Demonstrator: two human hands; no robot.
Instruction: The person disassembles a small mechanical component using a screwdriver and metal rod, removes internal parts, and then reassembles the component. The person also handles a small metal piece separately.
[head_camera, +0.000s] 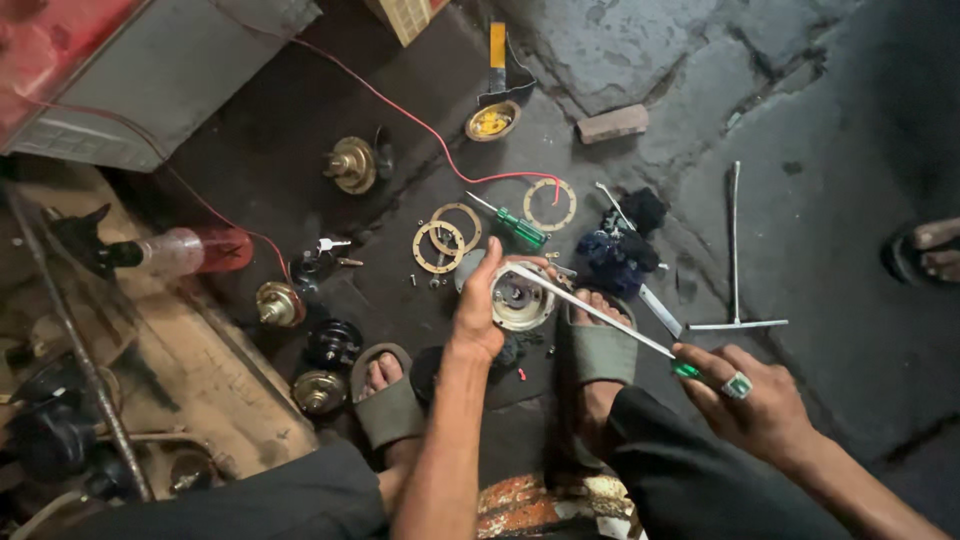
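Fingers of our left hand are wrapped around a round metal housing, holding it just above the dark floor between our two sandalled feet. Our right hand is closed on the green handle of a long screwdriver; its shaft runs up and left, with the tip at the rim of the housing, near the left fingertips.

On the floor beyond the housing we note three flat brass rings (two overlapping, one apart to the right, with a red wire ending at it). A second green-handled screwdriver lies between them. A dark blue rag sits just right of that, and a metal T-handle wrench lies well apart to the right.

To the left, several round horn-like units lie in a loose column, with a clear and red bottle on its side nearby. Another person's foot shows at the right edge.
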